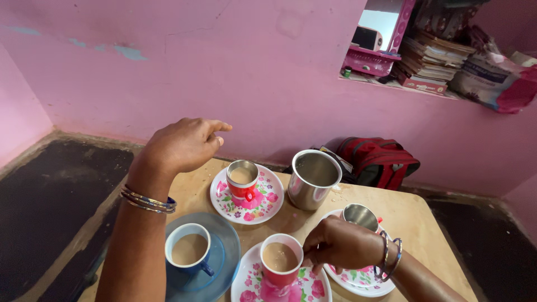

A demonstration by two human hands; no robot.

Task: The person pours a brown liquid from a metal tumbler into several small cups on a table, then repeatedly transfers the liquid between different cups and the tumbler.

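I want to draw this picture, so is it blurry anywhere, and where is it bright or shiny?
In the head view, the cups and both hands look sharp; the left hand is raised, the right hand touches the red cup. Light is soft with faint shadows. The steel pot shows mild shine. The bright opening by the shelf is washed out, and the edges look stretched.

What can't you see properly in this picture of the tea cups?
Head view only:
- Whether the steel jug holds anything: its inside is dark.
- Most of the steel cup and its floral plate: the right hand covers them.
- The red cup's handle: hidden behind that hand.
- The blue plate's near edge: cut off by the frame and the left hand's forearm.
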